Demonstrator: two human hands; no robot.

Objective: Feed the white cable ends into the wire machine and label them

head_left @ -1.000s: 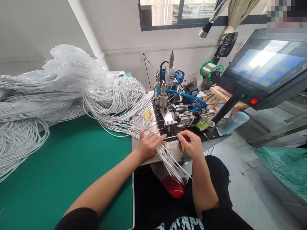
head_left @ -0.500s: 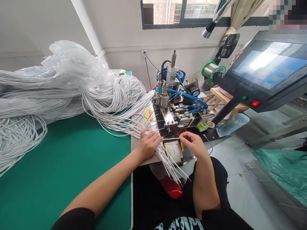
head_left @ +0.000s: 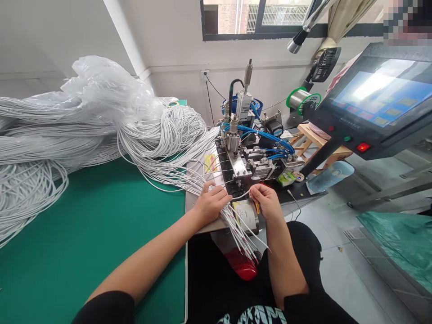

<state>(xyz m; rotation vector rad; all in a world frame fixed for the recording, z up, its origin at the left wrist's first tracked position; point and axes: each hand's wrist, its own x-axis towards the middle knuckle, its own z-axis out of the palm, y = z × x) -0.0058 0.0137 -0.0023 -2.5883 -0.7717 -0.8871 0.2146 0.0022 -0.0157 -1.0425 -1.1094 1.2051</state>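
My left hand is closed over a bundle of white cables, whose free ends hang past the table's edge toward my lap. Between my hands runs a single white cable, slightly bowed. Its end is pinched in the fingertips of my right hand, just in front of the machine with metal cylinders and blue air tubes. Below that cable sits a small tray with a pale lining. An orange-handled tool lies partly hidden beside my right hand.
Long coils of white cable, partly under clear plastic, cover the back of the green tabletop. To the right, a control screen stands on a post. A spool of wire hangs behind the machine.
My right hand has shifted slightly left and up, closer to the machine, and the cable between my hands has gone from straight to bowed. A vertical cylinder rod on the machine stands higher.
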